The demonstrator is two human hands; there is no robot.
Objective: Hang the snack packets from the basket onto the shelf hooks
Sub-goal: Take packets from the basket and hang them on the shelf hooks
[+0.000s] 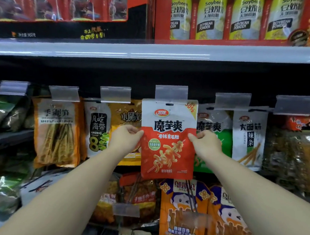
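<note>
A red and white snack packet (168, 140) hangs upright at the middle of the hook row, its top hole just under a clear price-tag holder (171, 92). My left hand (125, 138) pinches the packet's left edge at mid-height. My right hand (205, 142) pinches its right edge at about the same height. The hook itself is hidden behind the tag holder and the packet. The basket is not in view.
Other snack packets hang on neighbouring hooks: an orange one (56, 132) at left, a green and white one (215, 131) and a white one (250, 138) at right. Orange packets (183, 210) hang on the row below. Boxes (235, 12) stand on the shelf above.
</note>
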